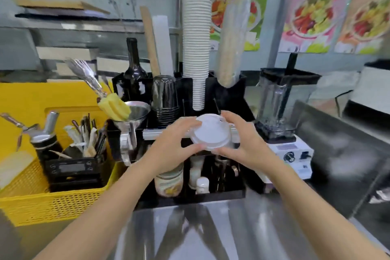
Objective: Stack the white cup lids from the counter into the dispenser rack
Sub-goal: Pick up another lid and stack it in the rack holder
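Both of my hands hold a stack of white cup lids in front of the black dispenser rack. My left hand grips the stack's left side and my right hand grips its right side and front. The lids tilt toward me, just above the rack's front shelf. A tall column of white paper cups stands in the rack's middle slot right behind the lids. Dark stacked cups fill the slot to the left.
A yellow basket with a scale, utensils and a whipper sits at the left. A metal funnel and a sponge are beside the rack. A blender stands at the right. The steel counter stretches in front.
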Available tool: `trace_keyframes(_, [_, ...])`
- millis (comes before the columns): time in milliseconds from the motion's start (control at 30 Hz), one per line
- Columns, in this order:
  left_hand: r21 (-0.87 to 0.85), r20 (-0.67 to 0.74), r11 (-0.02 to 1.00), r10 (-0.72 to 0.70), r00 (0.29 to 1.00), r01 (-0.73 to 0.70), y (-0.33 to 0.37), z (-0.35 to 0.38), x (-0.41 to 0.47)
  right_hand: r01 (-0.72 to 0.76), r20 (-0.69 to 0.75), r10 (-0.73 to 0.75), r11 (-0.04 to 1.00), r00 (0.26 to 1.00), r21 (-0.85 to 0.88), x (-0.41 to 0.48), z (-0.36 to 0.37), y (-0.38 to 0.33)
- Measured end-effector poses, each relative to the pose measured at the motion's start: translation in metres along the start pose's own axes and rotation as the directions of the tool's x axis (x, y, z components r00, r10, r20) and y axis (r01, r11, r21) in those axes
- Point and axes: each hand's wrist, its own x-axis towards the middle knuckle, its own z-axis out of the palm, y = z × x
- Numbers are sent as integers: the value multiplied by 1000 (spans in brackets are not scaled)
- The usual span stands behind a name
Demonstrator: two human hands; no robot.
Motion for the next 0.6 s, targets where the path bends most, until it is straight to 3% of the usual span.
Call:
trace_keyframes(267, [38,45,999,-5,999,3,5,45,115,-46,59,58,981,997,-186,59,-69,69])
trace_keyframes(400, [107,81,994,-40,996,31,-4,57,145,-118,93,148,956,985,-269,83,-71,94])
trace_keyframes(600, [214,116,972,-123,986,97,-30,68,157,-72,167,140,931,976,-357,102,-61,112])
